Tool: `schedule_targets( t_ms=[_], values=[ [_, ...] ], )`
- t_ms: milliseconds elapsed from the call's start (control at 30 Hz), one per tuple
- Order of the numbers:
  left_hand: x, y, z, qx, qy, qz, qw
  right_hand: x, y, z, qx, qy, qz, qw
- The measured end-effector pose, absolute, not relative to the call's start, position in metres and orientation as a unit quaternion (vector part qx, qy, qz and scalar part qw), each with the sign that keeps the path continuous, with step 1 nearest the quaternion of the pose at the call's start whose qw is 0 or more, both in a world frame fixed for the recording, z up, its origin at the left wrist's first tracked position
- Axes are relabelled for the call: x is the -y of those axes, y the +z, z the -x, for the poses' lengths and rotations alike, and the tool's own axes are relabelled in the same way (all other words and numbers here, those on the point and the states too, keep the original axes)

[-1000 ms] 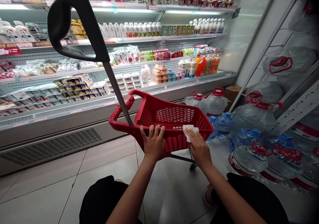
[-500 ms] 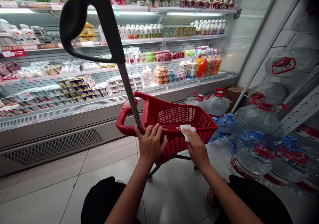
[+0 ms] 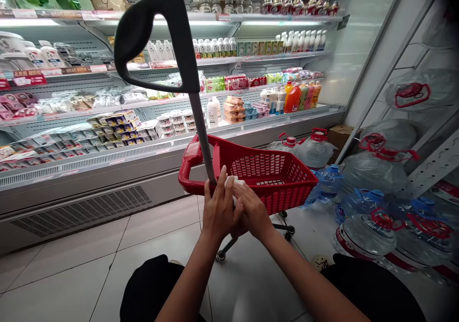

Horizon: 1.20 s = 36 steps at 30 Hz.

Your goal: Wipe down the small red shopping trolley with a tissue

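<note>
Right hand [image 3: 254, 212] holds crumpled white wipe [image 3: 236, 181] — at the perforated red basket [image 3: 287, 188].

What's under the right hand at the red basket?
A white cloth partly shows beneath the right hand, at the near rim of the basket. That hand and the left hand cover the rest and the rim below.
</note>
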<state>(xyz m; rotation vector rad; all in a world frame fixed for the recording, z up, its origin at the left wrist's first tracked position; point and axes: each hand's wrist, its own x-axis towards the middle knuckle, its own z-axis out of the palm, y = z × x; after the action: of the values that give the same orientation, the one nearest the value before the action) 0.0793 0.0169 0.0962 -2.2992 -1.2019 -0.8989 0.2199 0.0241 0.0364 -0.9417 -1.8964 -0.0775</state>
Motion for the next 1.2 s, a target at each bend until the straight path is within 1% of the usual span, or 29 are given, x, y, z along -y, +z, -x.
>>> schedule_targets(
  t_ms=[133,233,333,400,467,600,700,833,967,1067,1200],
  values=[
    [-0.024,0.081,-0.079,0.429,-0.322,0.814,0.223,-0.019,0.01,-0.279,0.768,-0.058,0.426,0.475],
    [-0.026,0.072,-0.081,0.424,-0.319,0.815,0.233,-0.014,-0.014,-0.332,0.743,-0.067,0.491,0.449],
    [-0.025,0.067,-0.085,0.436,-0.312,0.809,0.24,-0.011,-0.027,-0.367,0.71,-0.07,0.555,0.428],
    [-0.025,0.066,-0.09,0.44,-0.304,0.809,0.245,-0.012,-0.025,-0.368,0.691,-0.069,0.584,0.42],
    [-0.024,0.066,-0.096,0.439,-0.294,0.813,0.245,-0.014,-0.015,-0.346,0.693,-0.064,0.581,0.422],
    [-0.023,0.067,-0.105,0.439,-0.282,0.816,0.249,-0.019,0.015,-0.275,0.744,-0.038,0.496,0.445],
    [-0.024,0.067,-0.105,0.434,-0.28,0.817,0.258,-0.022,0.026,-0.249,0.749,-0.042,0.474,0.461],
    [-0.025,0.066,-0.099,0.439,-0.277,0.82,0.24,-0.025,0.013,-0.283,0.756,-0.072,0.481,0.438],
    [-0.024,0.067,-0.094,0.454,-0.273,0.816,0.232,-0.021,-0.01,-0.341,0.725,-0.081,0.531,0.432],
    [-0.023,0.068,-0.093,0.469,-0.274,0.805,0.239,-0.012,-0.018,-0.365,0.7,-0.07,0.556,0.442],
    [-0.024,0.068,-0.093,0.482,-0.277,0.792,0.252,-0.005,-0.014,-0.358,0.667,-0.03,0.585,0.46]
  ],
)
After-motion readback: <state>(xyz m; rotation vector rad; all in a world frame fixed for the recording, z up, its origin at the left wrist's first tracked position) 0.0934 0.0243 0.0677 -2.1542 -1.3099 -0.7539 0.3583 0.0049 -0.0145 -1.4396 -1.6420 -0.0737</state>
